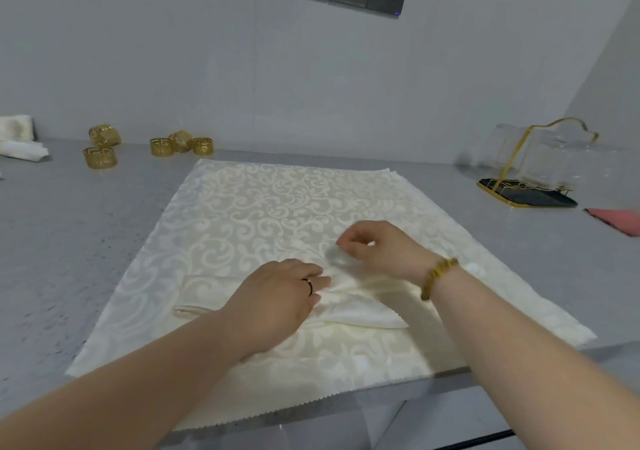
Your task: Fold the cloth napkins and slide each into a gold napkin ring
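cream damask cloth (263, 207) is spread flat on the grey desk (69, 241), its near edge hung over the desk front. head view: a folded napkin (363, 314) of the same fabric is laid across the cloth's near half. the left hand (277, 297) is set palm down on it, fingers curled onto the gathered folds at its middle. the right hand (374, 245) is held just beyond, fingers curled; whether anything is pinched cannot be told, blurred. gold napkin rings (161, 146) are grouped far left by the wall, well apart from both hands. white cloths (20, 150) are seen at the left edge.
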`<action>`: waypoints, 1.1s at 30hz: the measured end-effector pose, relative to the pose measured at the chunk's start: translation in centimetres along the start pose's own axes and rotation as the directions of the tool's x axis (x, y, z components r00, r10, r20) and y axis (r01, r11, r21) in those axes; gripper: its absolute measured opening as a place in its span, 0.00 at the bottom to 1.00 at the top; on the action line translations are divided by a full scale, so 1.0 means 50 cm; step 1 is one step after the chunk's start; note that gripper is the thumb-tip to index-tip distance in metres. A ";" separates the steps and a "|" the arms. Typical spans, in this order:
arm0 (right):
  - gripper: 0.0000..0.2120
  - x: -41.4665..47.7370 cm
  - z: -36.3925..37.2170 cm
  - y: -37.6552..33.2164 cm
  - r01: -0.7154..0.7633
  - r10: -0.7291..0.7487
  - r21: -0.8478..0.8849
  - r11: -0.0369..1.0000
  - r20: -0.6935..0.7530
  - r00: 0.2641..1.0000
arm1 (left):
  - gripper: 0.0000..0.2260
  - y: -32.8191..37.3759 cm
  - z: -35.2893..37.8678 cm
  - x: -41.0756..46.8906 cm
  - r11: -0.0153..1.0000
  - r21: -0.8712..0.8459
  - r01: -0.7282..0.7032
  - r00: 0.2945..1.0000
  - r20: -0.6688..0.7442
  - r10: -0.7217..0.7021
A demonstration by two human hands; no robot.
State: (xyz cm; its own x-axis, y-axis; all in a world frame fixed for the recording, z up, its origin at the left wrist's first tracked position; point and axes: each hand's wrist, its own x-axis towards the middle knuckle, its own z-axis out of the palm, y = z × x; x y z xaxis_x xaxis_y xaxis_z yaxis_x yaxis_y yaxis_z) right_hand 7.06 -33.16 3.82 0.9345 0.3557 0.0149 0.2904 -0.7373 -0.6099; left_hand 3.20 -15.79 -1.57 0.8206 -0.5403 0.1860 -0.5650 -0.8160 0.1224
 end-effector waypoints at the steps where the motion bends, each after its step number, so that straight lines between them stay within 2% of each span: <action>1: 0.07 0.023 -0.005 -0.015 -0.035 0.041 -0.047 0.998 0.138 0.990 | 0.25 -0.001 0.002 -0.001 1.000 -0.012 -0.003 1.000 -0.017 0.003; 3: 0.10 0.065 -0.010 -0.038 -0.081 0.151 -0.213 0.974 0.337 0.929 | 0.29 0.001 0.002 0.000 0.999 -0.051 -0.005 0.999 -0.048 0.003; 6: 0.15 0.109 -0.006 -0.054 -0.063 0.273 -0.422 0.904 0.458 0.846 | 0.29 -0.004 0.008 0.000 0.998 -0.060 0.007 0.999 -0.034 -0.009; 9: 0.21 0.117 -0.009 -0.057 -0.095 0.396 -0.547 0.831 0.465 0.792 | 0.41 -0.006 0.006 0.001 0.999 -0.048 0.019 1.000 -0.004 -0.020; 11: 0.24 0.106 -0.016 -0.051 -0.137 0.480 -0.605 0.784 0.452 0.751 | 0.42 -0.010 0.006 0.002 0.998 -0.060 0.032 0.999 0.010 -0.032; 13: 0.29 0.089 -0.031 -0.041 -0.137 0.521 -0.664 0.735 0.423 0.741 | 0.43 -0.009 0.004 0.003 0.998 -0.062 0.026 1.000 0.015 -0.025; 14: 0.29 0.080 -0.042 -0.036 -0.124 0.518 -0.673 0.729 0.424 0.743 | 0.43 -0.009 0.005 0.003 0.998 -0.054 0.026 1.000 0.017 -0.025; 17: 0.17 0.059 -0.082 -0.019 -0.135 0.494 -0.625 0.769 0.446 0.747 | 0.40 -0.007 0.003 0.001 0.997 -0.072 0.030 1.000 0.005 -0.030; 20: 0.05 0.050 -0.115 -0.010 -0.205 0.467 -0.512 0.834 0.457 0.757 | 0.29 -0.006 0.003 0.005 1.000 -0.016 -0.017 0.998 -0.054 0.016; 21: 0.03 0.050 -0.122 -0.012 -0.204 0.438 -0.477 0.855 0.454 0.776 | 0.28 -0.003 -0.002 0.006 1.000 0.006 -0.014 0.997 -0.071 0.015; 25: 0.02 0.063 -0.125 -0.073 -0.091 0.320 -0.482 0.871 0.417 0.851 | 0.29 -0.009 0.011 0.003 0.998 -0.062 0.019 1.000 -0.010 -0.020; 28: 0.09 0.072 -0.107 -0.147 0.032 0.225 -0.564 0.825 0.381 0.897 | 0.15 -0.015 -0.018 -0.006 0.953 -0.288 0.094 0.977 -0.159 -0.144; 29: 0.11 0.075 -0.096 -0.169 0.059 0.210 -0.587 0.807 0.378 0.902 | 0.12 -0.021 -0.031 -0.014 0.931 -0.346 0.116 0.954 -0.220 -0.201; 31: 0.13 0.083 -0.064 -0.203 0.100 0.185 -0.599 0.794 0.396 0.899 | 0.07 -0.045 -0.053 -0.046 0.926 -0.340 0.166 0.925 -0.271 -0.265; 33: 0.13 0.093 -0.024 -0.217 0.112 0.186 -0.568 0.815 0.441 0.878 | 0.12 -0.071 -0.068 -0.084 0.917 -0.332 0.222 0.921 -0.236 -0.309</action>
State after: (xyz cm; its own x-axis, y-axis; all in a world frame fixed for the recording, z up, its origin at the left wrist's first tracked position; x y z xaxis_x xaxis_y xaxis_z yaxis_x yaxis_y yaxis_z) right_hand 8.51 -24.19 11.47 0.7839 0.4283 -0.4496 0.4588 -0.8874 -0.0454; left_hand 1.47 -9.90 0.51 0.9104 -0.1968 0.3640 -0.3638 -0.7998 0.4775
